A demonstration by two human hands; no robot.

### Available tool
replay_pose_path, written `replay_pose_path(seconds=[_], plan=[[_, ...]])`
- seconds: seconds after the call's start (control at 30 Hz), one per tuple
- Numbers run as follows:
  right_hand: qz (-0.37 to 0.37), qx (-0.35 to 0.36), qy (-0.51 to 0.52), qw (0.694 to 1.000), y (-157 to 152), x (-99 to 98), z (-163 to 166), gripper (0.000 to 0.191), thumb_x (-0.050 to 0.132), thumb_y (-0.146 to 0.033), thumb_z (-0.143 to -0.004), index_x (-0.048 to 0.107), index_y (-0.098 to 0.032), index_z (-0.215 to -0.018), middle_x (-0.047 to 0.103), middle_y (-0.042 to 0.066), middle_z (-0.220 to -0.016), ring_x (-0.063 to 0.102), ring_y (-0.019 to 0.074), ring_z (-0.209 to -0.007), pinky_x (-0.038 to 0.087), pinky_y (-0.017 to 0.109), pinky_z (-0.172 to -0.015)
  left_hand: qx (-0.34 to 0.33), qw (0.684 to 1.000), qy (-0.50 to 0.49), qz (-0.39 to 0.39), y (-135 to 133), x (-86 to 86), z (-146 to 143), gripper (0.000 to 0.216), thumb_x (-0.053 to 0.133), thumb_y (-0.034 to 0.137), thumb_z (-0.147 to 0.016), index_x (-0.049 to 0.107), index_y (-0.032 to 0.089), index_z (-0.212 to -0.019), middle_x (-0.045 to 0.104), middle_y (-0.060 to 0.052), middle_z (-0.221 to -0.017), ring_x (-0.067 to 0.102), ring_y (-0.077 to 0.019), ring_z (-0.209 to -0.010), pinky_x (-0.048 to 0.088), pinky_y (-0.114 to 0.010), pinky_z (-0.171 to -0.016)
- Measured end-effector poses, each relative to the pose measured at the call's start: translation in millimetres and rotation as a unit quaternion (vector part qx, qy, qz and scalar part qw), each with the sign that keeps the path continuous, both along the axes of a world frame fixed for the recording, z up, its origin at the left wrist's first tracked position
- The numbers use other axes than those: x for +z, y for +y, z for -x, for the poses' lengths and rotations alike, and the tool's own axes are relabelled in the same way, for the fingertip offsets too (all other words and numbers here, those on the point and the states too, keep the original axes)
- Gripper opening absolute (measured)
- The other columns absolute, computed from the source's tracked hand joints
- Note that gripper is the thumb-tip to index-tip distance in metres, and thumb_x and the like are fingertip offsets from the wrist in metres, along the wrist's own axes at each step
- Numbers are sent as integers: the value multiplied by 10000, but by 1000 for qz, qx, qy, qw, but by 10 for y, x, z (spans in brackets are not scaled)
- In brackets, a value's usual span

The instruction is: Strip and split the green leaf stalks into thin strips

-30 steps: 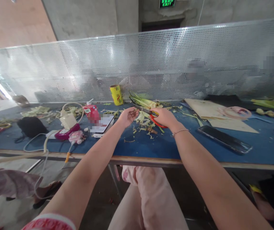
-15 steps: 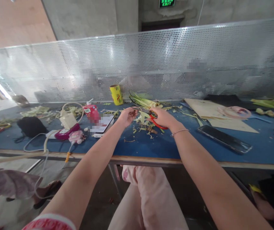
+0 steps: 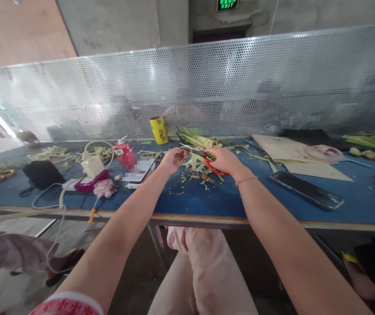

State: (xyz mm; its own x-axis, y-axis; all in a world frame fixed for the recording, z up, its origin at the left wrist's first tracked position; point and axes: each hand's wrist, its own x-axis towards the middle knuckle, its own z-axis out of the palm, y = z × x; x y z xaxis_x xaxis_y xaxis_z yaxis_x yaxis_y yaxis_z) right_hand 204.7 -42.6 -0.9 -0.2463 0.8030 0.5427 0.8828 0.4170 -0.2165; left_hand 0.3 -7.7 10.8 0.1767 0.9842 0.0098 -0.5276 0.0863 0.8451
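Observation:
My right hand (image 3: 222, 161) is closed around the red and yellow handles of a pair of scissors (image 3: 198, 152). Their blades point left, toward the fingers of my left hand (image 3: 173, 160). Those fingers are curled in a pinch beside the blade tips; whatever is between them is too small to make out. Just behind the blades lies a bunch of green and pale leafy stalks (image 3: 195, 139). Pale cut scraps (image 3: 195, 164) are scattered on the blue tabletop (image 3: 187, 203) below the scissors.
A yellow cylinder (image 3: 159, 130) stands by the perforated metal screen (image 3: 207, 87). To the left are a pink carton (image 3: 124, 154), a phone (image 3: 143, 169), a purple plug block (image 3: 91, 181) and cables. Cardboard (image 3: 269, 148) and a dark phone (image 3: 306, 190) lie to the right.
The scissor blades have spread slightly, and a bright blade edge now shows near my left fingers. Both hands stay in nearly the same place.

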Motion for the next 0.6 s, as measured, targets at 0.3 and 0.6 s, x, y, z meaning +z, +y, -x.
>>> replay_pose_path(seconds=[0.3, 0.6], plan=[[-22, -38, 6, 999, 31, -20, -34, 423, 612, -415, -799, 659, -246, -1183, 701, 91, -1125, 656, 282, -973, 496, 340, -750, -5, 1000, 2, -5, -2, 17, 16, 189, 462, -7, -783, 593, 103, -702, 620, -29, -607, 557, -55, -542, 472, -169, -601], [-54, -2, 54, 997, 13, -22, -38, 431, 568, -448, -825, 586, -203, -1179, 639, 117, -1191, 627, 277, -988, 499, 372, -777, 45, 992, 104, -58, 46, -52, 14, 99, 586, 58, -774, 644, 99, -705, 650, -48, -655, 576, -77, -590, 479, -222, -668]])
